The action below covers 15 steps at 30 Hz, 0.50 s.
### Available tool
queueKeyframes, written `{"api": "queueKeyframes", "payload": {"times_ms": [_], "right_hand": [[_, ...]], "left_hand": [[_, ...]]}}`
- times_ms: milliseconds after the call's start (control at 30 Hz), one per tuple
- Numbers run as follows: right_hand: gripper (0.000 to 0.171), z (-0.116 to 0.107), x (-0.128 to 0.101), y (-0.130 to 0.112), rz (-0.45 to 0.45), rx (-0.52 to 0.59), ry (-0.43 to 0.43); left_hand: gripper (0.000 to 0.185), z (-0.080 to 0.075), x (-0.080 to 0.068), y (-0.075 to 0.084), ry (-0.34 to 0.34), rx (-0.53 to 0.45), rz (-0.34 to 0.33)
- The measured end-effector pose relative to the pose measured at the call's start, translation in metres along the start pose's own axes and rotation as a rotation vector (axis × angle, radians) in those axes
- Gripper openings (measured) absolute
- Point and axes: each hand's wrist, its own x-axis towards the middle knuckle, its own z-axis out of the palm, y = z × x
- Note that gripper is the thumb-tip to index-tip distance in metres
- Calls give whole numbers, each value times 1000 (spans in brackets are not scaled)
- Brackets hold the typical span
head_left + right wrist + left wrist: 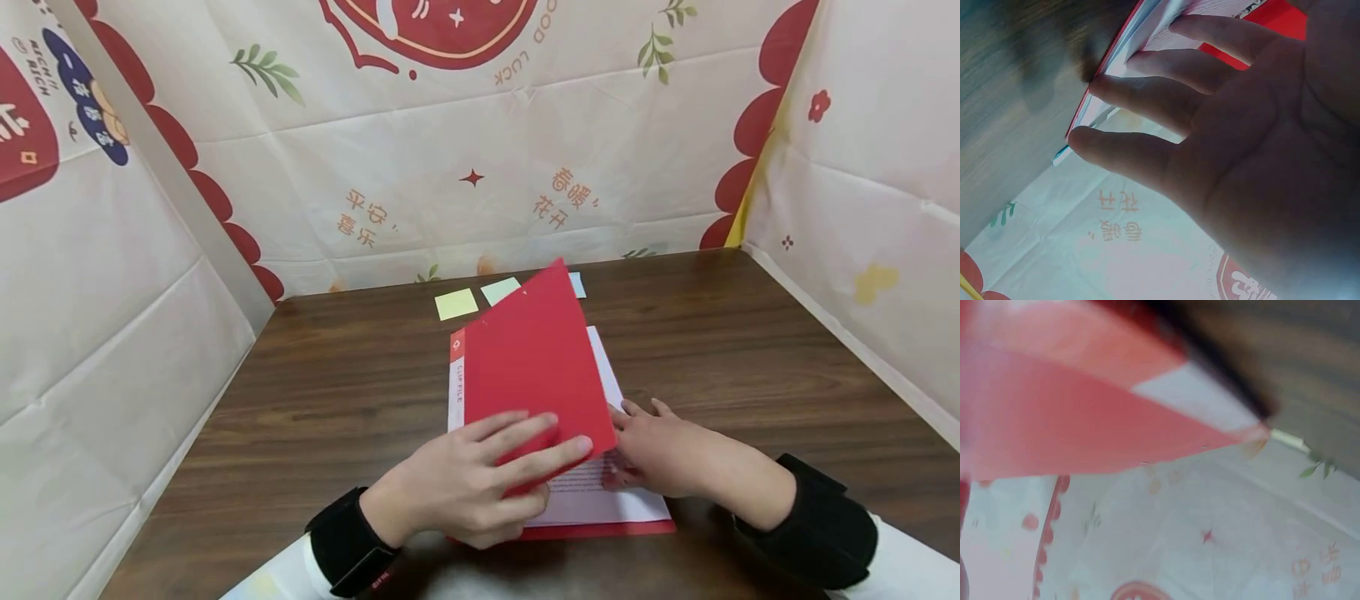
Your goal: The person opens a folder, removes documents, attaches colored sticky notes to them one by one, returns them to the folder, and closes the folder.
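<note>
A red clip folder point(517, 358) lies on the wooden table with its front cover raised and tilted. White printed sheets point(592, 496) lie inside, over the red back cover. My left hand point(480, 479) comes from the left, its fairly straight fingers across the outside of the cover near its lower edge; its thumb cannot be made out clearly. In the left wrist view the cover point(1072, 419) fills the upper left, blurred. My right hand point(660, 454) is at the sheets' right side, partly behind the cover's edge. Its fingers point(1147, 97) are straight and spread along the folder's edge.
Behind the folder lie a yellow sticky note point(456, 304), a pale green one point(500, 290) and a blue one point(577, 285), the last two partly covered by the folder. Printed white cloth point(480, 133) stands round the back and sides of the table point(337, 392).
</note>
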Motion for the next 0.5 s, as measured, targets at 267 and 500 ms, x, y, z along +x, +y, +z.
{"api": "queueKeyframes", "payload": {"times_ms": [267,500], "right_hand": [[82,-1,2,-4,18,0,-58],[82,-2,2,-4,41,-6,-68]], "left_hand": [[44,-46,-6,-25,-2,-88,-46],[29,-89,-8,-40,241,8,-15]]}}
